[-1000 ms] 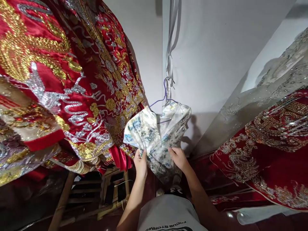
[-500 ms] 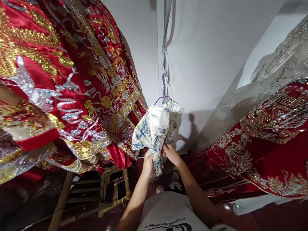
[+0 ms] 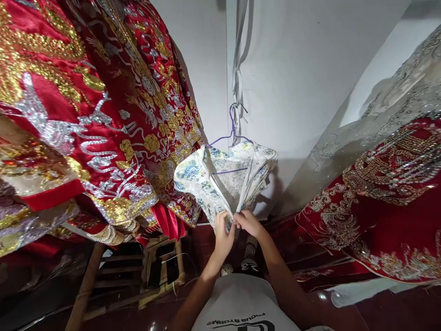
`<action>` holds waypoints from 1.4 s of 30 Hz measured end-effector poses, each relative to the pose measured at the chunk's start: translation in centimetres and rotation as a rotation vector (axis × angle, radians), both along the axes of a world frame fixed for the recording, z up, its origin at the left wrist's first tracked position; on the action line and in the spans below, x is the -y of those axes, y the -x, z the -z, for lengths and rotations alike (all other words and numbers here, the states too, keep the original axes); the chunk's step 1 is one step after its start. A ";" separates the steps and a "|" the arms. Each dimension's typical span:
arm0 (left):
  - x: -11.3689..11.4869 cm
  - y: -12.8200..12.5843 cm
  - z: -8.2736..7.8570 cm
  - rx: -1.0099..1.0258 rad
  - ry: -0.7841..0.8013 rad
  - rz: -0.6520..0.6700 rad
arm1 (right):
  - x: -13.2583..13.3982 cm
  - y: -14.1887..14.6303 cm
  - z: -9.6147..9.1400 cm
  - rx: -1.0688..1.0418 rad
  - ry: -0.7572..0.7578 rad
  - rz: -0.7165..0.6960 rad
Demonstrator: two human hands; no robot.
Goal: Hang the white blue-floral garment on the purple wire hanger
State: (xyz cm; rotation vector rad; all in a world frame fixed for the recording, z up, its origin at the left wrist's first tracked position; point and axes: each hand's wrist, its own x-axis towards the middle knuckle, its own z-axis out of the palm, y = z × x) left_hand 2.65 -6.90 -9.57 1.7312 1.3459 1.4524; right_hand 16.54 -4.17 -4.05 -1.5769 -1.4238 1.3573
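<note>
A white dress with blue and yellow flowers (image 3: 193, 172) hangs on a purple wire hanger (image 3: 231, 134), its V-shaped front opening turned toward me. The hanger's hook goes through a loop in a white strap (image 3: 237, 85). At the bottom of the V, my left hand (image 3: 223, 232) pinches the left edge of the opening. Close beside it, my right hand (image 3: 248, 223) has its fingers closed on the right edge. The two hands almost touch. Below them the rest of the garment is mostly hidden.
Red garments with gold and silver embroidery (image 3: 138, 119) hang close on the left. To the right are a beaded red gown (image 3: 389, 220) and a sheer sparkling fabric (image 3: 330, 151). A bamboo chair (image 3: 161, 266) stands low at left. The white wall (image 3: 296, 69) is behind the hanger.
The dress has turned from edge-on to face me, and its neck opening and hanger bar now show. Both hands have moved slightly right and come together at the bottom of the V.
</note>
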 end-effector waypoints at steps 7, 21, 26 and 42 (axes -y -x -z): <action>-2.1 -1.1 -1.2 0.012 0.160 0.312 | 0.3 -0.6 0.3 -0.208 0.020 0.048; -3.4 1.0 -1.7 -0.083 0.198 0.307 | -6.4 -1.4 -13.2 -0.397 -0.242 0.075; -4.3 2.3 -1.1 -0.206 0.209 0.337 | -10.4 -0.7 -18.1 -0.511 -0.381 0.134; -13.7 2.4 -25.2 -0.405 -0.491 0.214 | -9.5 0.9 -15.4 -0.266 -0.587 0.147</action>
